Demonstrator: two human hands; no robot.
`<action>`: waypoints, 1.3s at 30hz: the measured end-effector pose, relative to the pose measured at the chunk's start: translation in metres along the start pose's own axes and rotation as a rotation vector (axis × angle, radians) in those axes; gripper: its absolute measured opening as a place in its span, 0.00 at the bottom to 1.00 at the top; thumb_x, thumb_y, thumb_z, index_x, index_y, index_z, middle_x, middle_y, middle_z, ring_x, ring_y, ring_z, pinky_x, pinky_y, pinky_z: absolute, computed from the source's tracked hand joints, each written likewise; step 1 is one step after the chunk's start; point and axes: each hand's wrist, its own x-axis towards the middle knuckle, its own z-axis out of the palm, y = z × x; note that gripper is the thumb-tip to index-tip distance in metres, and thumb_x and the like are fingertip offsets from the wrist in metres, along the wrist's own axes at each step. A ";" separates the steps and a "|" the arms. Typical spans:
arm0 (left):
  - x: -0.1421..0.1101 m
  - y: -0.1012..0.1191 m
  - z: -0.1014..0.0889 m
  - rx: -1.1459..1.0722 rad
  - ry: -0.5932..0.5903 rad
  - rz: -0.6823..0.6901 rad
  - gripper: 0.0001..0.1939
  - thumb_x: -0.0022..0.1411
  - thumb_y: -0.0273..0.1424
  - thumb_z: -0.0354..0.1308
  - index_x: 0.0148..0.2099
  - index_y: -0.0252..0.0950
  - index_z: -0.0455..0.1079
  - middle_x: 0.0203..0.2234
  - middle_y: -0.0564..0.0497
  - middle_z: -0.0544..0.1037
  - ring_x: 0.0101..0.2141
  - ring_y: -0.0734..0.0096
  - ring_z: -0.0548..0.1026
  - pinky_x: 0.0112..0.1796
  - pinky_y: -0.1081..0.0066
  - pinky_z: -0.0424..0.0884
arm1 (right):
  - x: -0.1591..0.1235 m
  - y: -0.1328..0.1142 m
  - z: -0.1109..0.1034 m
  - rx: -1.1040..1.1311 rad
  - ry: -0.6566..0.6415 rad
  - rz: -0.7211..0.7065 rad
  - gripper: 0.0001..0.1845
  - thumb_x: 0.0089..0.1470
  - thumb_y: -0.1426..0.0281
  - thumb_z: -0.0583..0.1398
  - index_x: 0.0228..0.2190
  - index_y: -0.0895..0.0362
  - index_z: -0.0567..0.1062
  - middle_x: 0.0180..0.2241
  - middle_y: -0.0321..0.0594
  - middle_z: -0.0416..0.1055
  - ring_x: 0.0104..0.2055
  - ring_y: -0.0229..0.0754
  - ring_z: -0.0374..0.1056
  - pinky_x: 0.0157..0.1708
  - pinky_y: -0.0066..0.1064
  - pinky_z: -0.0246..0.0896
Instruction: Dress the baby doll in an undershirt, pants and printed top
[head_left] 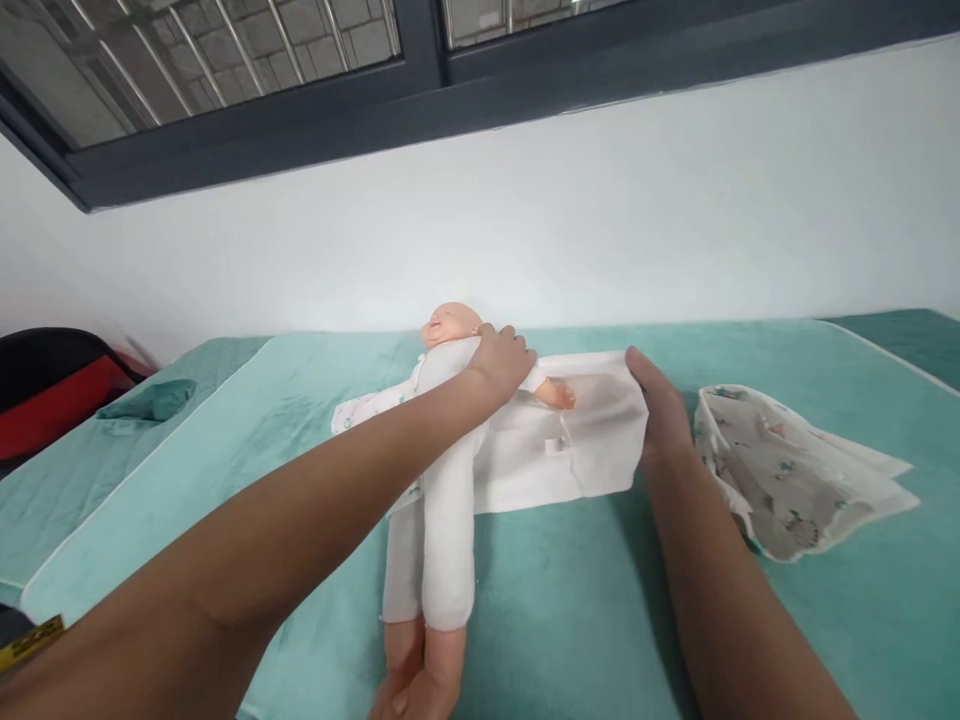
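Bare forearms (300,510), both mine, reach up from the near side over a teal-covered bed (555,620), where a doll (448,510) lies with its head toward the far edge, by the white wall (570,240), and its feet toward the near one. My left hand (506,362) curls over the doll's shoulder; whether it grips, I cannot tell. My right hand (664,410) pinches the outer edge of a white garment (600,450), stretching it out to the doll's right-hand side as I see it. One doll arm lies over the cloth, near a small tag (553,445). Toward the bed's right edge rests a crumpled printed cloth (802,475), just beside my right forearm.
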 end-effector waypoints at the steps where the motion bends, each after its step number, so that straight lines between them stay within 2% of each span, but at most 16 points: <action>1: 0.003 0.005 0.002 0.001 -0.010 -0.014 0.19 0.46 0.21 0.67 0.43 0.36 0.72 0.42 0.39 0.73 0.49 0.45 0.64 0.50 0.47 0.56 | -0.003 -0.003 0.002 0.045 0.009 0.017 0.25 0.51 0.44 0.56 0.28 0.53 0.62 0.27 0.39 0.67 0.36 0.47 0.68 0.34 0.37 0.65; 3: 0.008 0.013 0.008 -0.049 -0.012 -0.049 0.16 0.50 0.24 0.67 0.43 0.35 0.72 0.43 0.39 0.73 0.50 0.44 0.64 0.51 0.44 0.55 | -0.008 -0.008 0.006 0.111 0.016 0.018 0.24 0.51 0.45 0.58 0.29 0.52 0.62 0.28 0.38 0.67 0.38 0.48 0.69 0.36 0.38 0.65; 6: 0.014 0.021 0.018 -0.237 0.035 -0.115 0.15 0.55 0.22 0.61 0.46 0.34 0.69 0.47 0.38 0.73 0.52 0.46 0.64 0.54 0.42 0.53 | -0.012 -0.011 0.010 0.092 -0.025 -0.034 0.23 0.50 0.46 0.58 0.31 0.52 0.62 0.29 0.38 0.69 0.40 0.49 0.70 0.36 0.38 0.65; 10: 0.018 0.027 0.029 -0.413 0.059 -0.143 0.22 0.53 0.27 0.65 0.50 0.30 0.66 0.49 0.33 0.70 0.52 0.42 0.67 0.54 0.40 0.54 | -0.012 -0.010 0.015 0.060 -0.200 0.002 0.28 0.44 0.46 0.62 0.40 0.51 0.67 0.35 0.39 0.72 0.39 0.48 0.70 0.33 0.35 0.64; 13: 0.018 0.024 0.028 -0.569 0.066 -0.063 0.23 0.52 0.33 0.65 0.50 0.33 0.67 0.46 0.39 0.74 0.47 0.49 0.72 0.52 0.49 0.63 | -0.012 -0.008 0.018 0.114 -0.317 0.023 0.34 0.39 0.51 0.67 0.47 0.50 0.67 0.42 0.40 0.72 0.39 0.46 0.70 0.33 0.33 0.64; 15: 0.015 0.015 0.023 -0.702 0.092 0.021 0.16 0.57 0.32 0.59 0.49 0.36 0.67 0.43 0.45 0.76 0.43 0.60 0.74 0.47 0.61 0.69 | -0.013 -0.008 0.021 0.151 -0.377 0.017 0.36 0.38 0.56 0.69 0.50 0.49 0.68 0.47 0.40 0.71 0.42 0.45 0.70 0.36 0.32 0.65; 17: 0.010 0.002 0.019 -0.835 0.154 0.059 0.13 0.59 0.28 0.53 0.47 0.36 0.67 0.40 0.49 0.77 0.40 0.67 0.75 0.41 0.68 0.70 | -0.018 -0.008 0.027 0.184 -0.462 0.019 0.36 0.39 0.60 0.69 0.52 0.48 0.68 0.52 0.40 0.68 0.48 0.45 0.69 0.40 0.32 0.66; 19: 0.002 -0.014 0.018 -0.961 0.268 0.023 0.12 0.58 0.25 0.49 0.43 0.35 0.69 0.36 0.50 0.76 0.37 0.69 0.74 0.39 0.69 0.70 | -0.025 -0.008 0.036 0.214 -0.592 0.030 0.36 0.42 0.64 0.70 0.54 0.47 0.68 0.55 0.40 0.66 0.50 0.44 0.67 0.41 0.30 0.66; 22: -0.013 -0.038 0.023 -1.073 0.463 -0.066 0.09 0.55 0.22 0.48 0.32 0.35 0.69 0.34 0.50 0.74 0.37 0.70 0.72 0.41 0.68 0.68 | -0.038 -0.006 0.049 0.223 -0.867 0.065 0.36 0.46 0.67 0.69 0.56 0.47 0.67 0.55 0.41 0.66 0.45 0.38 0.68 0.39 0.27 0.66; 24: -0.023 -0.051 0.029 -1.045 0.531 -0.122 0.07 0.54 0.21 0.49 0.28 0.36 0.66 0.34 0.50 0.72 0.38 0.69 0.71 0.43 0.67 0.68 | -0.046 -0.004 0.055 0.208 -1.061 0.105 0.34 0.50 0.66 0.68 0.57 0.49 0.66 0.55 0.44 0.66 0.42 0.37 0.69 0.35 0.26 0.66; 26: -0.034 -0.060 0.036 -0.988 0.556 -0.207 0.07 0.53 0.20 0.51 0.28 0.36 0.65 0.35 0.49 0.71 0.40 0.68 0.70 0.44 0.66 0.67 | -0.049 -0.001 0.055 0.196 -1.186 0.134 0.31 0.53 0.64 0.66 0.57 0.52 0.66 0.54 0.47 0.67 0.42 0.39 0.70 0.33 0.25 0.64; 28: -0.047 -0.063 0.041 -0.956 0.576 -0.327 0.08 0.53 0.18 0.50 0.28 0.36 0.64 0.36 0.49 0.71 0.42 0.68 0.70 0.46 0.66 0.67 | -0.049 0.001 0.053 0.179 -1.194 0.137 0.28 0.54 0.62 0.65 0.55 0.54 0.67 0.51 0.48 0.70 0.40 0.39 0.70 0.30 0.25 0.63; 31: -0.068 -0.053 0.044 -0.995 0.614 -0.477 0.10 0.57 0.19 0.47 0.34 0.37 0.66 0.38 0.49 0.72 0.42 0.68 0.71 0.44 0.66 0.68 | -0.043 0.004 0.049 0.097 -1.036 0.115 0.24 0.55 0.59 0.64 0.51 0.55 0.71 0.46 0.46 0.72 0.35 0.36 0.69 0.30 0.25 0.60; 34: -0.093 -0.031 0.039 -0.950 0.539 -0.519 0.05 0.63 0.32 0.53 0.41 0.39 0.66 0.37 0.49 0.74 0.40 0.65 0.71 0.41 0.65 0.67 | -0.039 0.007 0.052 -0.036 -0.879 0.111 0.19 0.54 0.57 0.64 0.40 0.58 0.73 0.35 0.40 0.72 0.30 0.34 0.64 0.29 0.25 0.57; 36: -0.110 -0.018 0.035 -0.834 0.460 -0.523 0.09 0.60 0.36 0.57 0.42 0.39 0.66 0.36 0.49 0.74 0.40 0.61 0.71 0.40 0.63 0.66 | -0.041 0.009 0.056 -0.121 -0.820 0.105 0.18 0.51 0.57 0.65 0.34 0.58 0.71 0.29 0.35 0.66 0.28 0.33 0.60 0.29 0.25 0.55; 39: -0.133 -0.008 0.033 -0.834 0.415 -0.565 0.11 0.58 0.28 0.57 0.44 0.39 0.65 0.36 0.49 0.74 0.37 0.63 0.71 0.38 0.65 0.66 | -0.056 0.016 0.058 -0.269 -0.738 0.025 0.21 0.44 0.59 0.69 0.33 0.57 0.69 0.30 0.33 0.64 0.31 0.34 0.59 0.31 0.26 0.56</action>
